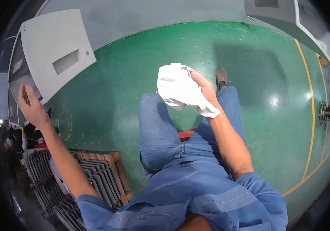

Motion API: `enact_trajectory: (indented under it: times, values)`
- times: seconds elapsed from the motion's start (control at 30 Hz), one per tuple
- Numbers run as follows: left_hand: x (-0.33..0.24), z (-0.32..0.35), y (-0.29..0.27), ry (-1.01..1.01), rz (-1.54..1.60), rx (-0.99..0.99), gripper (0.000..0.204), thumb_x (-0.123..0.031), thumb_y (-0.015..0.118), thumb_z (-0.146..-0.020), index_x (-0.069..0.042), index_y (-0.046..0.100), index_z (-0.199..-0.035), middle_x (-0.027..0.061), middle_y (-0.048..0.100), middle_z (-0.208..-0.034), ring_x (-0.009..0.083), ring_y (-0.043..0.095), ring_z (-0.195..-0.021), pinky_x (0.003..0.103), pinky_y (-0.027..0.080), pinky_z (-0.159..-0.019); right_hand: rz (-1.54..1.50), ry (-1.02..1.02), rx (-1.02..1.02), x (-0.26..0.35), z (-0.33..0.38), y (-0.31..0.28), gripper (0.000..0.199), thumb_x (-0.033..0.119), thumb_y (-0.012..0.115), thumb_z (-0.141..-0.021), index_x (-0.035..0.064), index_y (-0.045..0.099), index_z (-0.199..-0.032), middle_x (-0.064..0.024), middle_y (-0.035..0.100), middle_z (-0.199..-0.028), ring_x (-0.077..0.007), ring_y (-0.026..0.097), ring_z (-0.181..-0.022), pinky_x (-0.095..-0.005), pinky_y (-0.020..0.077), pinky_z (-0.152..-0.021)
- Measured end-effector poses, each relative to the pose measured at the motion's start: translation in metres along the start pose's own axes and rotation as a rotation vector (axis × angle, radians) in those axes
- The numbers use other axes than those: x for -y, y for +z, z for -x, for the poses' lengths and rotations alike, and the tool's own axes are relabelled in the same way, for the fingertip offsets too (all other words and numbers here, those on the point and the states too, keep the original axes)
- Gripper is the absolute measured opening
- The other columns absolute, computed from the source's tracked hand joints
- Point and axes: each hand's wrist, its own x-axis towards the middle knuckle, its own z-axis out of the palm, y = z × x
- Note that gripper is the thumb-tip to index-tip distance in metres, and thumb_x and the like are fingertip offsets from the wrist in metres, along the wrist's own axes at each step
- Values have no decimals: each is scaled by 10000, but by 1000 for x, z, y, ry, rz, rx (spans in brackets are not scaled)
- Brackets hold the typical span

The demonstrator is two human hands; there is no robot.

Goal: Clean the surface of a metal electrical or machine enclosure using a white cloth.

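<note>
My right hand is closed on a crumpled white cloth, held above my knees in the middle of the view. My left hand is stretched out to the left, fingers apart and holding nothing. It hovers beside the lower edge of a pale grey panel with a rectangular slot. I sit in blue jeans and a blue shirt, on something red that shows between my legs. One brown shoe rests on the green floor.
A wooden pallet at lower left carries stacked dark grey ribbed metal parts. A thin wire loop lies on the green floor. Yellow lines run along the right. Grey machinery stands at the top right.
</note>
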Motion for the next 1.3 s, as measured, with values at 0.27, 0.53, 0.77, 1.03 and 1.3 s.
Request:
enact_trajectory:
  times: [0.27,0.53,0.77,1.03,1.3]
  values:
    - [-121,222,73,-313,640,1057,679,-368,709,-854,-25,459,-1383,160,522,-1362,293,489,-1270,408,386,-1054,-74,-69,32,6,4,-16,420,221,384,-1021,-10,462,-1363,-158,585,-1280,-257,605,-1145,-373,491,-1002]
    - [-144,263,106,-940,1264,1339,638,-348,732,-854,28,518,-1323,84,596,-1259,186,531,-1190,323,374,-1028,-21,50,17,5,36,-18,453,216,497,-986,-20,457,-1371,-149,601,-1260,-214,632,-1095,-337,530,-938]
    - [-158,232,97,-601,1062,1137,440,-119,758,-815,-6,607,-1213,54,675,-1090,136,632,-979,286,502,-871,138,45,-24,-9,41,-48,635,282,638,-914,1,388,-1426,-117,570,-1288,-199,592,-1140,-337,496,-980]
    - [-172,228,84,-329,646,1068,412,-208,709,-874,-28,600,-1229,80,680,-1096,175,641,-986,322,505,-864,889,-100,40,-10,48,-35,875,230,793,-755,-7,322,-1453,-142,482,-1361,-209,478,-1249,-338,382,-1059]
    - [-164,226,76,-734,1029,1093,649,-322,658,-915,34,414,-1398,132,633,-1158,209,609,-1040,317,469,-920,641,-5,-67,-14,59,-37,564,194,748,-816,-21,535,-1292,-99,653,-1138,-177,636,-1011,-318,505,-899]
